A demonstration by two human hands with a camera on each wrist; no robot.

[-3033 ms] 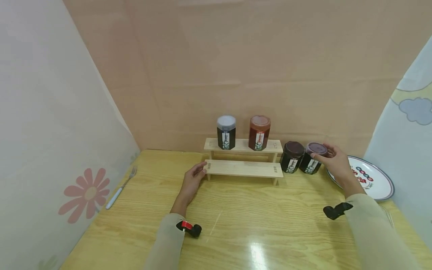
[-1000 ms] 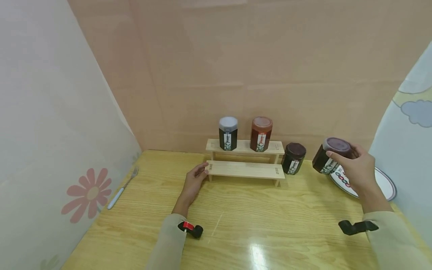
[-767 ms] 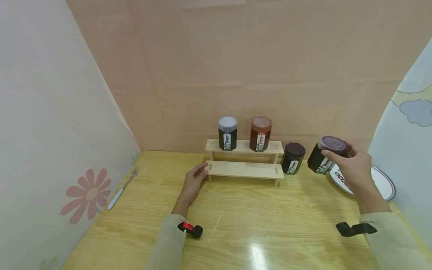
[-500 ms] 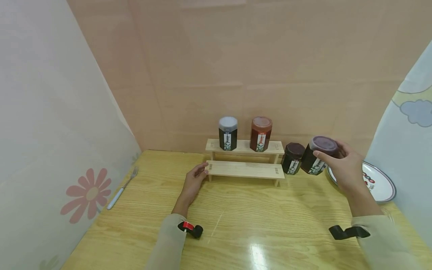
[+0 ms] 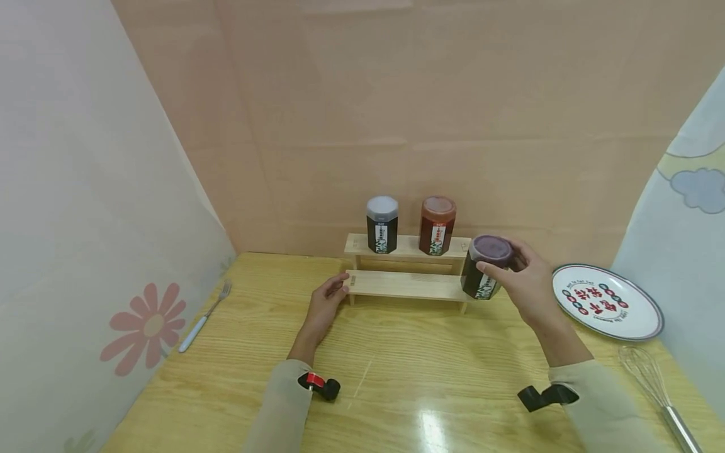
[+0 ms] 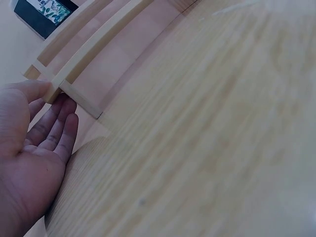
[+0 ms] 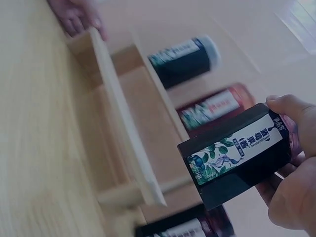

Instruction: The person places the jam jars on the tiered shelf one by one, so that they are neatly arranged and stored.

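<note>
A two-step wooden rack (image 5: 408, 284) stands at the back of the table. On its upper step sit a white-lidded jar (image 5: 382, 234) and a red-lidded jar (image 5: 437, 236). My left hand (image 5: 323, 309) pinches the lower step's left end, thumb above and fingertips beneath, as the left wrist view shows. With my right hand (image 5: 531, 286) I grip a purple-lidded dark jar (image 5: 479, 272) near its lid, slightly tilted, at the lower step's right end. Another dark jar (image 7: 190, 224) shows at the bottom of the right wrist view; the held jar hides it in the head view.
A patterned white plate (image 5: 640, 314) lies at the right, with a whisk (image 5: 651, 377) in front of it. Far left lies a fork (image 5: 204, 318). Cloth-covered walls close off the back and both sides.
My right hand has lifted the purple-lidded jar from the table beside the other dark jar and brought it left to the rack, uncovering plate and whisk. My left hand stays put.
</note>
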